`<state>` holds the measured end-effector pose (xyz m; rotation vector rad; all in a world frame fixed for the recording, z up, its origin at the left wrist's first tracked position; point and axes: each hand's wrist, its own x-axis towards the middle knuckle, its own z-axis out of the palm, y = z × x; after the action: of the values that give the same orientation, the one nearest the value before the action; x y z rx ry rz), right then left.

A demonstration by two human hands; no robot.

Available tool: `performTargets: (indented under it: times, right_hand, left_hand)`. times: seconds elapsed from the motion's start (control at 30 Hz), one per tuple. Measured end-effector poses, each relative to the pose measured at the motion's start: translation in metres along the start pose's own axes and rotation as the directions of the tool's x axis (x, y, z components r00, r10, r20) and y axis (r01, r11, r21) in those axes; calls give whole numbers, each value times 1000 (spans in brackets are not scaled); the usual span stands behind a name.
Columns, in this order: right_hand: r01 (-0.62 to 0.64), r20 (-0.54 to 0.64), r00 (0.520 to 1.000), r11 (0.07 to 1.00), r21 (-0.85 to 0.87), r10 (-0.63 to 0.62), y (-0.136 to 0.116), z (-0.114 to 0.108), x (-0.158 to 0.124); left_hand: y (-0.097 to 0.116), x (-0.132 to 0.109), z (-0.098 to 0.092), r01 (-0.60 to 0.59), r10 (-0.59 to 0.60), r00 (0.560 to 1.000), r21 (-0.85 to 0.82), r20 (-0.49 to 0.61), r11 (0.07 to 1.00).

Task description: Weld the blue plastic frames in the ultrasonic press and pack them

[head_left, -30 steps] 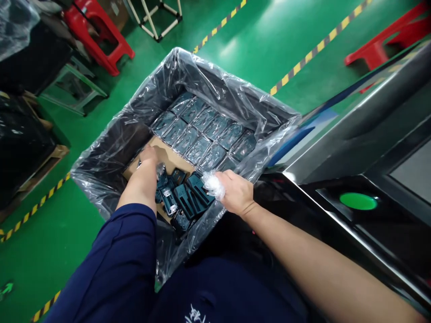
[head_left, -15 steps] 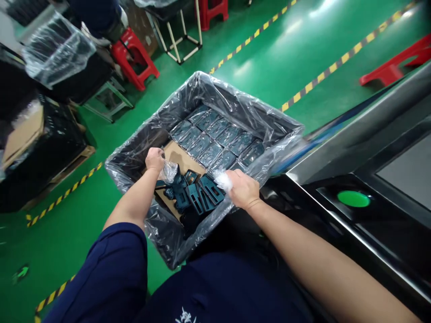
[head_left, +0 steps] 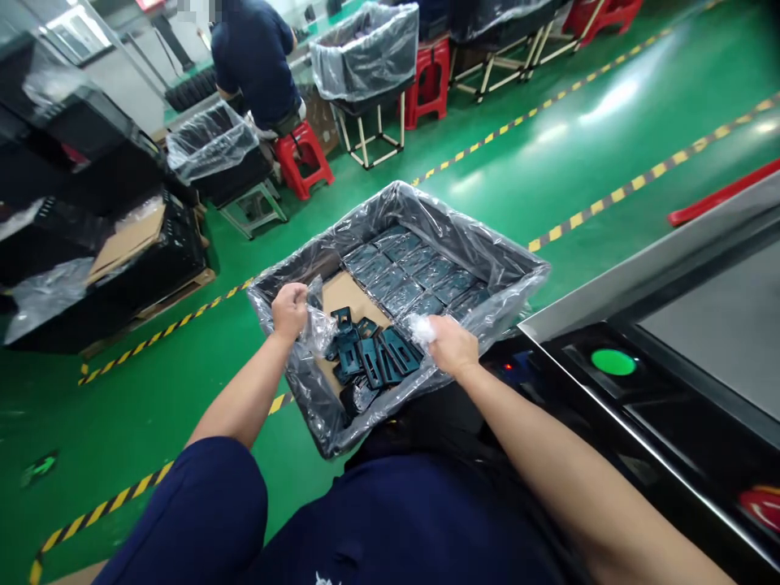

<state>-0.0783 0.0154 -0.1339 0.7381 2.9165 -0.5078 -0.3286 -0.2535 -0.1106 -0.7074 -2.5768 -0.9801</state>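
A dark crate lined with clear plastic (head_left: 517,280) stands in front of me. Dark wrapped parts (head_left: 390,272) lie in rows at its far side, beside bare brown cardboard (head_left: 350,294). Loose dark teal plastic parts (head_left: 371,361) are heaped at the near side. My left hand (head_left: 290,310) is closed on a crumpled clear plastic bag (head_left: 320,329) above the crate's left part. My right hand (head_left: 452,345) grips a bunched piece of whitish plastic (head_left: 422,327) over the near right part. The fingertips of both hands are partly hidden.
On the right is a black machine with a green button (head_left: 614,362) and a metal edge. A person (head_left: 256,61) sits on a red stool (head_left: 303,160) at the back, near lined bins (head_left: 366,57). Black crates (head_left: 146,252) stand on the left.
The view has shifted, showing more of the person and bins at the back. Both hands still hold plastic; the left bag now hangs over the loose parts' left edge, and more of the heap shows.
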Motion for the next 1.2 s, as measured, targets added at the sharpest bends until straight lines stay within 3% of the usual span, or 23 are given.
performTargets:
  times: [0.23, 0.3, 0.37, 0.47, 0.53, 0.6, 0.63, 0.67, 0.73, 0.8, 0.87, 0.97, 1.07, 1.13, 1.2]
  right_hand:
    - [1, -10, 1000, 998, 58, 0, 0, -1, -3]
    - [-17, -8, 1000, 984, 179, 19, 1, 0, -1]
    - [-58, 1, 998, 913, 403, 63, 1, 1, 1]
    - [-71, 52, 997, 716, 695, 48, -10, -2, -1]
    - [-21, 72, 995, 587, 809, -63, -23, -6, -8]
    - [-30, 111, 968, 336, 941, -224, -40, -12, -21]
    - [-72, 133, 944, 203, 976, -304, -47, -14, -29]
    - [-130, 155, 915, 92, 987, -372, -55, -15, -36]
    - [-229, 191, 875, -32, 973, -445, -65, -16, -51]
    - [-242, 206, 885, -35, 970, -418, -70, -14, -62]
    - [-240, 207, 908, -49, 970, -363, -69, -11, -70]
    - [-246, 234, 924, -5, 969, -302, -62, -6, -77]
    - [-263, 269, 929, 57, 963, -256, -54, -3, -81]
    - [-246, 274, 940, 154, 957, -204, -50, -3, -79]
    - [-194, 247, 962, 347, 917, -114, -43, -5, -73]
  left_hand:
    - [19, -19, -17, 10, -8, 999, -29, 40, 1000]
    - [26, -26, -20, 15, -12, 996, -39, 84, 999]
    - [38, -33, -24, -2, 10, 990, -56, 139, 998]
    - [64, -45, -29, -84, 116, 952, -123, 284, 989]
    - [88, -53, -30, -161, 243, 876, -224, 416, 961]
    - [112, -62, -25, -183, 343, 799, -345, 493, 921]
    - [123, -68, -20, -153, 354, 790, -399, 500, 904]
    - [134, -73, -13, -85, 322, 811, -446, 488, 891]
    - [151, -85, 4, 91, 186, 873, -523, 451, 847]
    - [163, -98, 23, 243, 16, 908, -558, 419, 793]
    - [170, -111, 41, 328, -105, 912, -551, 397, 767]
    - [176, -127, 59, 428, -230, 885, -513, 405, 744]
    - [179, -134, 67, 479, -261, 854, -482, 450, 733]
    - [180, -132, 71, 488, -250, 838, -462, 485, 740]
    - [180, -126, 79, 499, -247, 817, -425, 521, 755]
